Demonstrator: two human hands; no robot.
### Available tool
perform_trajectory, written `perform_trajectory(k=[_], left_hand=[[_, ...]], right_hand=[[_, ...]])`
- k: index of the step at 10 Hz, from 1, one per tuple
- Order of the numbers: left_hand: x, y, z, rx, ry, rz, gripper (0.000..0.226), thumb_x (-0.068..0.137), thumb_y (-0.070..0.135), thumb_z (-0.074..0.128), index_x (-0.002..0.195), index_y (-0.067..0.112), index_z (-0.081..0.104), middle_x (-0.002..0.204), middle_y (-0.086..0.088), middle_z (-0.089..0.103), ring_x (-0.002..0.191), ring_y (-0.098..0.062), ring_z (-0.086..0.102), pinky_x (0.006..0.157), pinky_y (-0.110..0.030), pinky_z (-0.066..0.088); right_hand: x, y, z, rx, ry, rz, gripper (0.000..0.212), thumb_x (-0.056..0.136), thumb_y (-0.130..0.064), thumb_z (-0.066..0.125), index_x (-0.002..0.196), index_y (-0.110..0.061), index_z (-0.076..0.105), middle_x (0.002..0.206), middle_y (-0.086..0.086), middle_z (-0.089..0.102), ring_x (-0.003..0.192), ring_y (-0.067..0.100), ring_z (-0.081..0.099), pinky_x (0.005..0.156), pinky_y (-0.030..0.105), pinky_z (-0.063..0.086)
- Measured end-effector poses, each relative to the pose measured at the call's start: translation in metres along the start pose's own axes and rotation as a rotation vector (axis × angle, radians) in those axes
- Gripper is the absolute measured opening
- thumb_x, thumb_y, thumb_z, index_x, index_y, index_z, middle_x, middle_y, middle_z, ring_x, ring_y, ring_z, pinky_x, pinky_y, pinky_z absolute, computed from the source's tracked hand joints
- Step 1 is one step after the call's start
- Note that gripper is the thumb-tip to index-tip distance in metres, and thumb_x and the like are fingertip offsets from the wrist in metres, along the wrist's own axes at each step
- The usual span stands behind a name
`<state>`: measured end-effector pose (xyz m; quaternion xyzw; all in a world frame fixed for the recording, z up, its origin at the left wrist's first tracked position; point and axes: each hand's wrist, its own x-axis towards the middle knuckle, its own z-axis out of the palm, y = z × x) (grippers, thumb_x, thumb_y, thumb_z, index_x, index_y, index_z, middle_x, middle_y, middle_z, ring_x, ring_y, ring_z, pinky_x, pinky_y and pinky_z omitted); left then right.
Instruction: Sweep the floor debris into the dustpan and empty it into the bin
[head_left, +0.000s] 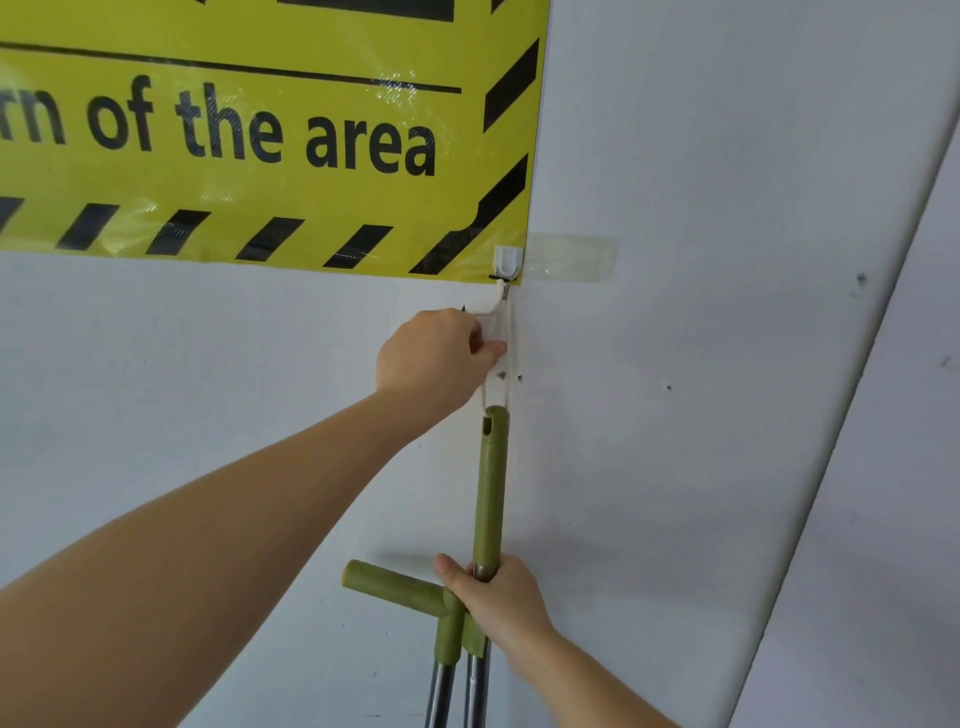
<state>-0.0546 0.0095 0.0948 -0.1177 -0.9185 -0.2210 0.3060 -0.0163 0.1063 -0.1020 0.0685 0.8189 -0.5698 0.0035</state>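
Right hand (501, 597) grips the olive-green broom handle (491, 488) low on its grip, beside a T-shaped green dustpan handle (402, 592). Left hand (434, 353) pinches the white hanging loop (501, 338) between handle tip and white wall hook (507, 262), under a yellow-black warning banner (260, 135). Both metal poles are cut off below; broom head unseen

A hook (507, 264) sits at the sign's (260, 130) lower right corner on the wall (675, 364) — a cord (501, 332) hangs from it down to the upright handle (491, 488), a second T-shaped handle (415, 597) just left — tape (571, 257) right of the hook.
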Motion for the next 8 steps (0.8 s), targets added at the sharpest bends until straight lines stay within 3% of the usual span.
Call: perform_trajectory(k=[1, 3, 5, 7, 8], left_hand=[[-0.001, -0.002, -0.001, -0.032, -0.037, -0.006, 0.036, 0.094, 0.044, 0.053, 0.072, 0.015, 0.060, 0.070, -0.003, 0.062, 0.066, -0.020, 0.057, 0.051, -0.025, 0.037], [-0.006, -0.007, -0.003, -0.089, -0.107, -0.033, 0.043, 0.094, 0.046, 0.053, 0.074, 0.009, 0.063, 0.076, -0.008, 0.067, 0.070, -0.024, 0.062, 0.062, -0.034, 0.050], [-0.013, -0.011, -0.010, -0.187, -0.130, -0.110, 0.050, 0.094, 0.050, 0.049, 0.082, 0.005, 0.068, 0.078, -0.010, 0.071, 0.073, -0.026, 0.068, 0.072, -0.040, 0.057], [-0.015, -0.016, -0.012, -0.546, -0.157, -0.293, 0.037, 0.096, 0.042, 0.051, 0.085, 0.011, 0.067, 0.079, -0.004, 0.068, 0.065, -0.018, 0.057, 0.054, -0.027, 0.044], [-0.018, -0.014, -0.012, -0.694, -0.150, -0.397, 0.035, 0.096, 0.041, 0.052, 0.093, 0.009, 0.067, 0.085, -0.005, 0.065, 0.073, -0.019, 0.056, 0.060, -0.029, 0.045]], right_hand=[[0.001, -0.003, -0.006, -0.046, -0.043, -0.018, 0.042, 0.070, -0.057, 0.072, 0.072, -0.019, 0.053, 0.069, -0.006, 0.057, 0.065, 0.009, 0.059, 0.061, 0.018, 0.046], [-0.002, -0.016, -0.018, -0.103, -0.095, -0.077, 0.047, 0.061, -0.057, 0.073, 0.089, -0.019, 0.068, 0.097, 0.002, 0.073, 0.088, 0.016, 0.068, 0.078, 0.032, 0.056], [-0.009, -0.032, -0.036, -0.109, -0.123, -0.075, 0.046, 0.070, -0.050, 0.076, 0.103, -0.021, 0.064, 0.104, 0.003, 0.068, 0.097, 0.017, 0.066, 0.076, 0.027, 0.056], [-0.010, -0.073, -0.059, -0.072, -0.011, -0.154, 0.047, 0.079, -0.061, 0.061, 0.100, -0.020, 0.060, 0.097, 0.002, 0.070, 0.091, 0.018, 0.068, 0.080, 0.032, 0.058], [-0.008, -0.091, -0.069, -0.001, 0.137, -0.164, 0.045, 0.086, -0.059, 0.053, 0.096, -0.016, 0.062, 0.096, 0.008, 0.071, 0.092, 0.024, 0.068, 0.081, 0.036, 0.057]])
